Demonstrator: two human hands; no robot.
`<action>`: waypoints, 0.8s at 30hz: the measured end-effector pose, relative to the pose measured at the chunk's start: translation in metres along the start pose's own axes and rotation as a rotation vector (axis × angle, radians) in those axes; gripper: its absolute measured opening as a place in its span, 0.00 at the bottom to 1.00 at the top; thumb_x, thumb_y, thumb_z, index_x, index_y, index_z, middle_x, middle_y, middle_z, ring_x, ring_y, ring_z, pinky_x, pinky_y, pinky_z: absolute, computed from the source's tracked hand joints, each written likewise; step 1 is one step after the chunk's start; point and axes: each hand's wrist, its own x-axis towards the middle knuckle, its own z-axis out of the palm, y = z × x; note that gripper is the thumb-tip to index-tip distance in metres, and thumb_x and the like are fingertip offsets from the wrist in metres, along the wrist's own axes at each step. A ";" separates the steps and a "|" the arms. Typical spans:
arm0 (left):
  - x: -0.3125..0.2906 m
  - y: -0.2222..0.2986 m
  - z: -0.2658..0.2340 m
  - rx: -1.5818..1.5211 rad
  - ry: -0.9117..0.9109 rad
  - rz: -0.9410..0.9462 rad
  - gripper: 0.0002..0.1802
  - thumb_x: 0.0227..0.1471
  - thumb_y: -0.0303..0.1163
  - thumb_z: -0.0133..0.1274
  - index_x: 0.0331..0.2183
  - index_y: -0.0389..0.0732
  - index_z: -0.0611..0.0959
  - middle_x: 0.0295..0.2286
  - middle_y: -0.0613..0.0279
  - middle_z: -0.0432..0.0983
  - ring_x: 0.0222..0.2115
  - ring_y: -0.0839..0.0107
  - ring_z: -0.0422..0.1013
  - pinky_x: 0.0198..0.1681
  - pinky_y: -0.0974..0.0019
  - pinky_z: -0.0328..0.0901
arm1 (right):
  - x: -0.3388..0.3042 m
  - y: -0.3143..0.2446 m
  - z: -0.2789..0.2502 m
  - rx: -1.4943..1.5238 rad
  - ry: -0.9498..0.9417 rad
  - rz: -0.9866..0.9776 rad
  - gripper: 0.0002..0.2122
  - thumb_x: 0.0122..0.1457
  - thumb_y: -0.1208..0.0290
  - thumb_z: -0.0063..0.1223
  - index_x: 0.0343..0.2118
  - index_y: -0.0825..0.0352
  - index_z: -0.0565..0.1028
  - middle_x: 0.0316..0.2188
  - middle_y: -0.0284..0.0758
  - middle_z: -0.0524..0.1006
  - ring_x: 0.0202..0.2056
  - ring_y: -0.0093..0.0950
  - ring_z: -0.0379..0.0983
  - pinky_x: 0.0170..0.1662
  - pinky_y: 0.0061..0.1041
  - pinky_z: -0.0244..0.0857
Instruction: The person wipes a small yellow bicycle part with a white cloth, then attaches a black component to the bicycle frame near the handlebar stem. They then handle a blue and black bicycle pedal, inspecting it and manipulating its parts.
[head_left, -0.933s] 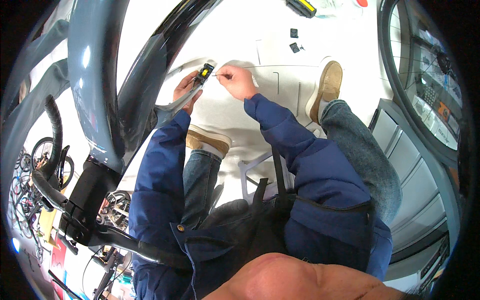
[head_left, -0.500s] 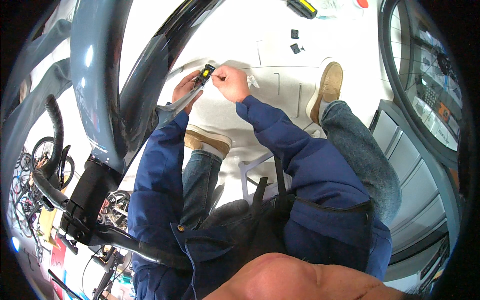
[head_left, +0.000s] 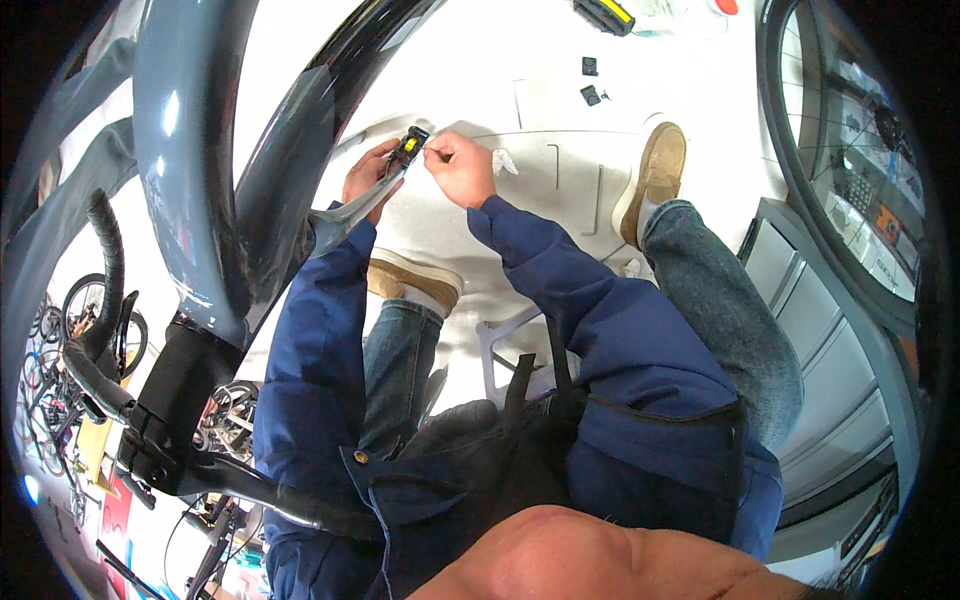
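At the end of the grey fork blade (head_left: pixel 345 220) is a small black part with a yellow insert (head_left: pixel 411 145), which looks like a disc brake caliper. My left hand (head_left: pixel 366 180) is closed around it and the fork end, its fingers partly hidden behind the blade. My right hand (head_left: pixel 463 170) is just right of the black part, thumb and forefinger pinched together. Whatever that pinch holds is too small to make out. The glossy dark bicycle frame (head_left: pixel 200 150) rises at the left, with a drop handlebar (head_left: pixel 100 370) below it.
L-shaped hex keys (head_left: pixel 599 200) lie on the pale floor right of my hands, near a crumpled white scrap (head_left: pixel 504 161). Two small black pieces (head_left: pixel 590 95) and a black-yellow item (head_left: pixel 604 15) lie farther off. A wheel (head_left: pixel 790 150) and grey cabinet (head_left: pixel 830 330) stand right.
My hands stay almost in place at the black part. The right fingers shift very slightly, and the bicycle frame sits a little farther left in view.
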 end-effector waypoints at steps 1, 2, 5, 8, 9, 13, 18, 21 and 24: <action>0.000 0.000 -0.002 0.012 0.000 0.010 0.17 0.51 0.34 0.65 0.39 0.34 0.81 0.57 0.44 0.73 0.53 0.54 0.74 0.52 0.59 0.69 | 0.000 0.000 0.001 -0.013 0.006 -0.004 0.03 0.53 0.75 0.63 0.29 0.67 0.80 0.26 0.41 0.83 0.27 0.32 0.82 0.33 0.29 0.74; 0.001 -0.001 -0.001 0.023 -0.001 0.019 0.17 0.51 0.34 0.65 0.40 0.34 0.81 0.57 0.44 0.73 0.52 0.55 0.74 0.52 0.60 0.69 | 0.001 0.000 0.001 -0.022 0.010 -0.004 0.03 0.53 0.75 0.63 0.29 0.67 0.80 0.26 0.41 0.83 0.27 0.32 0.82 0.33 0.29 0.74; 0.002 -0.008 -0.005 0.286 -0.055 0.221 0.19 0.52 0.32 0.65 0.42 0.34 0.79 0.58 0.44 0.72 0.51 0.58 0.75 0.50 0.61 0.69 | 0.001 -0.001 0.002 -0.034 -0.010 -0.012 0.03 0.55 0.77 0.62 0.33 0.67 0.80 0.26 0.37 0.83 0.27 0.25 0.80 0.34 0.25 0.73; 0.004 -0.015 -0.008 0.294 -0.062 0.239 0.20 0.52 0.31 0.64 0.44 0.33 0.78 0.58 0.46 0.72 0.50 0.61 0.75 0.50 0.62 0.70 | 0.000 -0.006 0.000 -0.088 -0.027 0.007 0.06 0.56 0.77 0.61 0.37 0.66 0.80 0.26 0.36 0.83 0.27 0.22 0.79 0.34 0.23 0.72; 0.004 -0.017 -0.009 0.278 -0.061 0.237 0.20 0.52 0.30 0.64 0.44 0.32 0.78 0.58 0.46 0.72 0.50 0.61 0.75 0.50 0.63 0.70 | -0.002 -0.008 -0.001 -0.120 -0.036 0.046 0.07 0.57 0.77 0.60 0.38 0.65 0.80 0.26 0.36 0.83 0.26 0.22 0.79 0.33 0.23 0.72; 0.004 -0.025 -0.007 0.246 -0.044 0.299 0.21 0.52 0.29 0.64 0.46 0.31 0.78 0.59 0.48 0.71 0.49 0.65 0.74 0.51 0.65 0.70 | -0.002 -0.016 -0.005 -0.099 -0.109 0.023 0.10 0.57 0.76 0.59 0.42 0.61 0.80 0.25 0.37 0.82 0.26 0.27 0.79 0.33 0.27 0.72; 0.006 -0.032 -0.001 -0.041 -0.009 0.080 0.21 0.52 0.26 0.63 0.47 0.31 0.77 0.58 0.49 0.72 0.50 0.65 0.73 0.51 0.65 0.70 | 0.006 -0.017 -0.015 -0.165 -0.209 -0.109 0.13 0.57 0.74 0.59 0.45 0.59 0.81 0.33 0.41 0.81 0.31 0.36 0.80 0.35 0.33 0.73; 0.006 -0.033 -0.003 0.090 -0.013 0.198 0.20 0.51 0.24 0.63 0.46 0.32 0.77 0.58 0.49 0.72 0.51 0.64 0.73 0.52 0.64 0.70 | 0.009 -0.015 -0.022 -0.160 -0.295 -0.118 0.13 0.59 0.74 0.58 0.47 0.59 0.81 0.36 0.42 0.81 0.33 0.37 0.80 0.37 0.34 0.73; 0.005 -0.031 -0.005 0.249 -0.036 0.303 0.20 0.50 0.22 0.64 0.45 0.32 0.78 0.58 0.50 0.72 0.52 0.63 0.73 0.53 0.64 0.70 | 0.013 -0.015 -0.025 -0.119 -0.333 -0.120 0.12 0.60 0.74 0.58 0.47 0.60 0.81 0.37 0.43 0.82 0.34 0.39 0.80 0.38 0.34 0.73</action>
